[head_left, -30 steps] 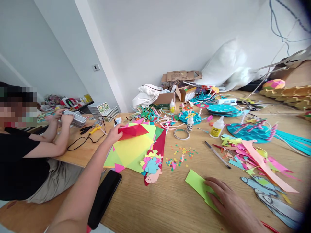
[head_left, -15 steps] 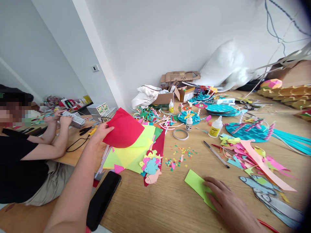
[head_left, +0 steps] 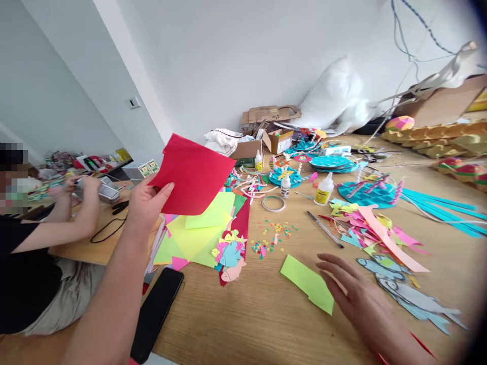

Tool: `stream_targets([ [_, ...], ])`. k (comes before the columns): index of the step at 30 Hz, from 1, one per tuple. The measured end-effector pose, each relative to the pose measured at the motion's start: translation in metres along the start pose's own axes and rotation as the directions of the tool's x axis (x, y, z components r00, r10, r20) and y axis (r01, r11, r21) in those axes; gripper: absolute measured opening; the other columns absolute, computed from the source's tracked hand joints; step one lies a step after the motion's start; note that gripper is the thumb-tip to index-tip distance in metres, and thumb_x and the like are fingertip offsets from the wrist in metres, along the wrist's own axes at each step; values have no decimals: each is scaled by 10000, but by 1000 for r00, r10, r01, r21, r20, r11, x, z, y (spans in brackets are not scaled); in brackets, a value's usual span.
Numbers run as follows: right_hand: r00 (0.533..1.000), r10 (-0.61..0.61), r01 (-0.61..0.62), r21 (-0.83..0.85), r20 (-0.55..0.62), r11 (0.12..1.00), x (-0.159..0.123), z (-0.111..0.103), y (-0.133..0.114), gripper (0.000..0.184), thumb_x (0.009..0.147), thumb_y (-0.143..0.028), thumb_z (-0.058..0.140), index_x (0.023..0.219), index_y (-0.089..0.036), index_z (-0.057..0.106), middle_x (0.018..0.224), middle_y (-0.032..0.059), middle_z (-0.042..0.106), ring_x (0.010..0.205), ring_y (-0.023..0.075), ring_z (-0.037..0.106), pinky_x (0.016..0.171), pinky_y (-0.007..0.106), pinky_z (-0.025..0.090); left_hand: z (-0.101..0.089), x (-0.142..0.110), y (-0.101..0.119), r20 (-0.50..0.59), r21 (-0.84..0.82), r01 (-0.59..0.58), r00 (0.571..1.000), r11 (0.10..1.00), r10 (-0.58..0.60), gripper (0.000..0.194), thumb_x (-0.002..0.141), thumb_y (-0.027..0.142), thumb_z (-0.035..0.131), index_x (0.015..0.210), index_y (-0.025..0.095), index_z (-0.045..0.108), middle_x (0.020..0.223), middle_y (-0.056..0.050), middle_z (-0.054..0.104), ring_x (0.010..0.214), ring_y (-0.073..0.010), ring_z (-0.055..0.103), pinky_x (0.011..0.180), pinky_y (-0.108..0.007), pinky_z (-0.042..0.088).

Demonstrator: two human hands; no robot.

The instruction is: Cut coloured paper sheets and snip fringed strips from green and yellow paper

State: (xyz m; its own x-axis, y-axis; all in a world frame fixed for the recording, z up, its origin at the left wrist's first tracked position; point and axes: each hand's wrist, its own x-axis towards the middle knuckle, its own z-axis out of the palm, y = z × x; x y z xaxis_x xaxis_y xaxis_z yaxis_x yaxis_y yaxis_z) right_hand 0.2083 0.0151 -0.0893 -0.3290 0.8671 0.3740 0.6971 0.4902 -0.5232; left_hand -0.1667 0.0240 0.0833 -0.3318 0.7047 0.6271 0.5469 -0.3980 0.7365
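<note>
Left hand (head_left: 146, 205) is pinching the red paper (head_left: 198, 175) by its near edge, raised above the paper pile (head_left: 196, 241). Right hand (head_left: 355, 291) is hovering with loose, ungripped fingers at the green paper (head_left: 306, 281) on the table (head_left: 236, 324); contact unclear. Risk: one-edge pinch could be creasing the sheet; a low sweep could be scattering the fish cutouts (head_left: 231, 253).

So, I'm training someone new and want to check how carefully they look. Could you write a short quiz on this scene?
1. What does the left hand hold? A) a glue bottle B) a red sheet C) a paper fish
2. True or false: the light-green paper lies between the phone and the right hand.
3. Fill in: the pen lies nearer the ___ hand.

Key: 1 B; 2 true; 3 right.
</note>
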Motion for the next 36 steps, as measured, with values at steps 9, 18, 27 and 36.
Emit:
stream_targets([
  [9,859,222,-499,851,461,164,23,-55,-65,571,770,-653,290,958,-232,626,1056,97,648,890,260,627,548,304,511,81,-67,56,444,64,-881,446,469,777,180,784,85,487,922,145,585,841,-66,591,850,-167,539,772,-334,483],
  [18,802,389,-437,890,453,-134,19,-62,-63,400,660,-224,694,1046,-236,588,991,59,684,855,256,645,734,373,524,118,-104,40,573,-102,-925,247,367,782,230,748,44,532,949,141,587,845,-45,599,850,-143,531,911,-359,410],
  [27,811,444,-402,914,381,-49,20,-90,-36,257,618,-179,729,866,-211,665,772,27,727,633,192,676,578,262,553,113,-96,-4,546,-309,220,837,925,-17,496,813,475,426,1236,216,408,1268,-105,433,1187,-257,377,964,-406,325],
  [36,846,348,-434,901,404,9,20,-81,-29,264,659,-210,708,919,-230,665,817,29,726,652,191,676,603,284,556,130,-89,19,823,-392,810,521,435,-228,416,656,211,683,1057,176,579,985,-80,658,861,-233,625,787,-355,463],
])
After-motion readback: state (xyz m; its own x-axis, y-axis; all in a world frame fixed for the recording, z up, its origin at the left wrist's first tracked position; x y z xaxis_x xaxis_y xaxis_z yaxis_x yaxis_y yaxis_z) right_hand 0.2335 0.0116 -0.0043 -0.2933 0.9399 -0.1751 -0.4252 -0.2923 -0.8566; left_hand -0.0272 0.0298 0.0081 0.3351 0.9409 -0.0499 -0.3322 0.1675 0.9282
